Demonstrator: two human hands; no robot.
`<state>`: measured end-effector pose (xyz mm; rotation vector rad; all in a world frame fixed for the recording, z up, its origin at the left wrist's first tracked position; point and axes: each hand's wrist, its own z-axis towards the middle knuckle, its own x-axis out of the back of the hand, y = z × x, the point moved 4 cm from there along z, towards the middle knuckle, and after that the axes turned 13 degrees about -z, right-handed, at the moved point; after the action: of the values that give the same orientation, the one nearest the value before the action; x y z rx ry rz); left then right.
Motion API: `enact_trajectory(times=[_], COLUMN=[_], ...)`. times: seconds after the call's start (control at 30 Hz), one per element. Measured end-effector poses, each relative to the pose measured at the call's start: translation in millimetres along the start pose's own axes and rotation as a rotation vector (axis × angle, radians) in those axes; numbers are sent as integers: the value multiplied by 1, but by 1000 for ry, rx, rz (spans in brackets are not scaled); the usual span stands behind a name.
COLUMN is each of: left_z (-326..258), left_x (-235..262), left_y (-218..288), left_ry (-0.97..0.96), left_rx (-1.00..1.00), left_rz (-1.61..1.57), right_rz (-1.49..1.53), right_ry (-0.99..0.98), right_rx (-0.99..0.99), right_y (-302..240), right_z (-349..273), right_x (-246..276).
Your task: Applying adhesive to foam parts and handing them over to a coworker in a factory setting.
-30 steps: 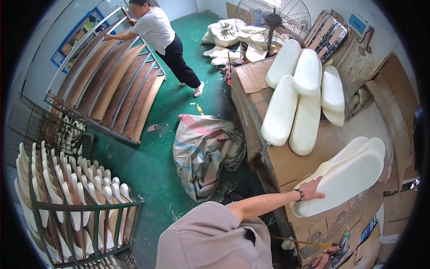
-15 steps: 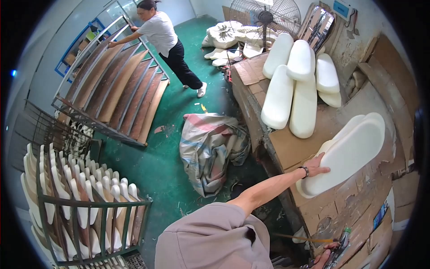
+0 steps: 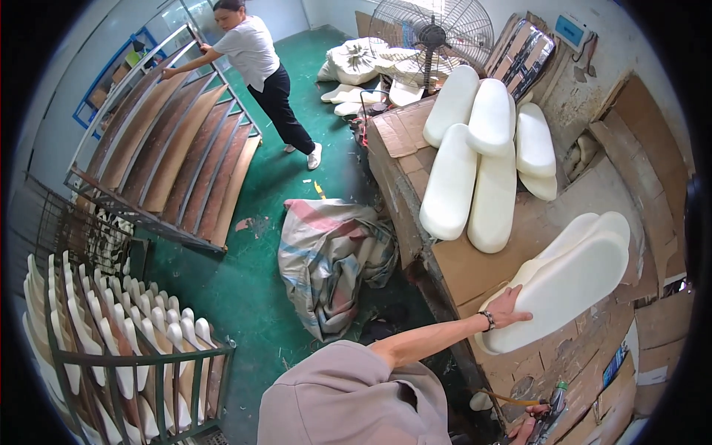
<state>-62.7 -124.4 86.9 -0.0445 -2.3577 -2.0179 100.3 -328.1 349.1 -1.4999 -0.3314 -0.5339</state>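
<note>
Two or more long white foam pads [image 3: 575,285] with rounded ends lie stacked on the cardboard-covered bench at my right. My left hand [image 3: 506,311], a dark bracelet at its wrist, grips the near left edge of the upper pad. Its thumb lies on the top face and its fingers go along the edge. Low at the right, my right hand [image 3: 524,429] is partly cut off by the frame. Its fingers wrap round a metal spray gun [image 3: 550,415] with a green tip, and a yellow hose [image 3: 512,400] runs beside it.
Several more white pads [image 3: 449,185] lie farther back on the bench [image 3: 463,271]. A crumpled woven sack [image 3: 326,259] is on the green floor. Racks of curved boards [image 3: 167,156] and white-padded pieces [image 3: 126,348] stand left. Another person [image 3: 256,63] holds the far rack; a large fan [image 3: 432,37] stands behind.
My view has shifted, so the surroundings sit a little farther left and lower. My left hand keeps its place on the pad, and my right hand stays at the spray gun.
</note>
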Motion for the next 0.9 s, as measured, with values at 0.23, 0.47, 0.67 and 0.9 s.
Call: enact_trajectory(times=[0.23, 0.47, 0.67, 0.9], left_z=[9, 2, -31, -130], left_x=[10, 11, 25, 235], left_y=[2, -4, -9, 96], left_ry=[-65, -92, 36, 887], left_rx=[26, 16, -29, -575], left_rz=[-71, -61, -81, 520], right_rz=[-25, -12, 4, 127], right_ry=[-6, -13, -19, -43], right_rx=[-14, 49, 57, 73], right_y=[-19, -13, -4, 31], right_z=[21, 13, -9, -26], right_x=[-35, -30, -12, 18])
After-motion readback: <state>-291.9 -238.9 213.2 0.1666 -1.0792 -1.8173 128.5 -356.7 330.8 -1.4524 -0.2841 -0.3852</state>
